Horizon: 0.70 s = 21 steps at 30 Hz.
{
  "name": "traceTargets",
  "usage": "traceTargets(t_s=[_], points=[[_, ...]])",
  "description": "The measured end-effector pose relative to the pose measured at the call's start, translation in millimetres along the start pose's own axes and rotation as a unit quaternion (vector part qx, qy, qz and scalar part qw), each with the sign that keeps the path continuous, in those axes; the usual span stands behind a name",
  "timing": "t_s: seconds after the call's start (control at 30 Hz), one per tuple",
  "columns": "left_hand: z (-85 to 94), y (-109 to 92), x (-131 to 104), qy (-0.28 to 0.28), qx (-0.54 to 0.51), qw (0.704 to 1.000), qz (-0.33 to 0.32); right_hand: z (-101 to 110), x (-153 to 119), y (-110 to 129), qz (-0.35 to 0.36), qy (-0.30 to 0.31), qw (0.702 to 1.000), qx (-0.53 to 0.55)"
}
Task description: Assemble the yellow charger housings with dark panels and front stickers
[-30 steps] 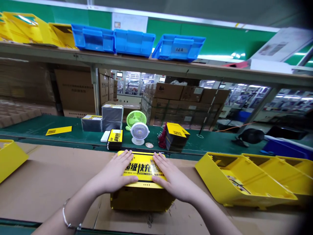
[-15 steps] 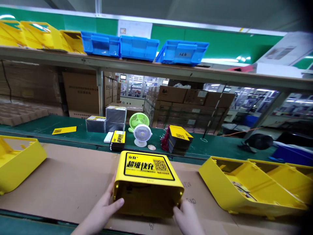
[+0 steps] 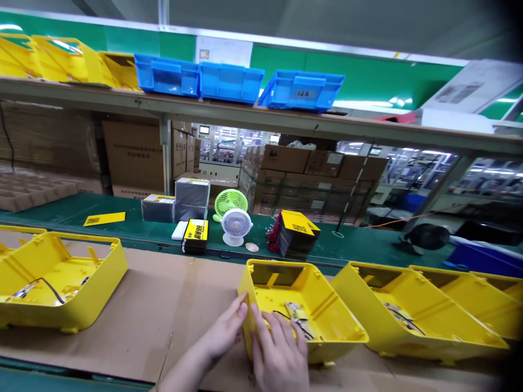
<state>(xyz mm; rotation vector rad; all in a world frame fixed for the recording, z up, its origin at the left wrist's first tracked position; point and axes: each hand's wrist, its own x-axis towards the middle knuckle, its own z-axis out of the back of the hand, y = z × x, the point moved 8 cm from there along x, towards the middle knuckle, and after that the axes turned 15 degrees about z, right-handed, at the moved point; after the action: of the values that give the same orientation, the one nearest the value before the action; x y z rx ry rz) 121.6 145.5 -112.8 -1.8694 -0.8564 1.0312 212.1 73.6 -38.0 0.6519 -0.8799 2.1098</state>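
Observation:
A yellow housing (image 3: 339,321) lies on the cardboard with its open side up, showing a small circuit board (image 3: 297,313) and dark wires inside. Against the outside of its left wall is my left hand (image 3: 226,326), its fingertips touching the wall near the corner. Over the near-left edge bends my right hand (image 3: 280,348), thumb outside the wall and fingers reaching inside, so the wall is between them. The labelled face of the housing is hidden underneath.
More yellow housings stand at the right (image 3: 412,310) and left (image 3: 98,288) on the cardboard (image 3: 151,305). Behind are a white fan (image 3: 236,224), a green fan (image 3: 229,201), a stack of labelled packs (image 3: 300,234) and wrapped boxes (image 3: 192,200). Blue bins (image 3: 232,81) line the shelf.
The housing has turned from label up to open side up and moved right, beside the right-hand row. Both hands have moved to its left wall. Another housing shows further in at the left.

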Motion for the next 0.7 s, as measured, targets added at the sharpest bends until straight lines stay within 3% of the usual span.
traceTargets(t_s=[0.07, 0.2, 0.3, 0.47, 0.7], points=[[12.6, 8, 12, -0.014, 0.020, 1.000, 0.006, -4, -12, -18, -0.019, -0.012, 0.999, -0.035], [62.3, 19, 31, -0.099, -0.002, 0.995, -0.005, -7, -38, -62, -0.016, -0.021, 0.997, -0.073], [87.0, 29, 38, -0.134, -0.025, 0.991, 0.001, -5, -49, -82, 0.009, -0.026, 0.996, -0.091], [93.2, 36, 40, -0.151, -0.041, 0.988, 0.011, -8, -55, -89, 0.024, -0.032, 0.996, -0.077], [92.9, 35, 45, -0.149, -0.078, 0.985, 0.023, 4, -37, -112, -0.100, -0.090, 0.989, 0.063]])
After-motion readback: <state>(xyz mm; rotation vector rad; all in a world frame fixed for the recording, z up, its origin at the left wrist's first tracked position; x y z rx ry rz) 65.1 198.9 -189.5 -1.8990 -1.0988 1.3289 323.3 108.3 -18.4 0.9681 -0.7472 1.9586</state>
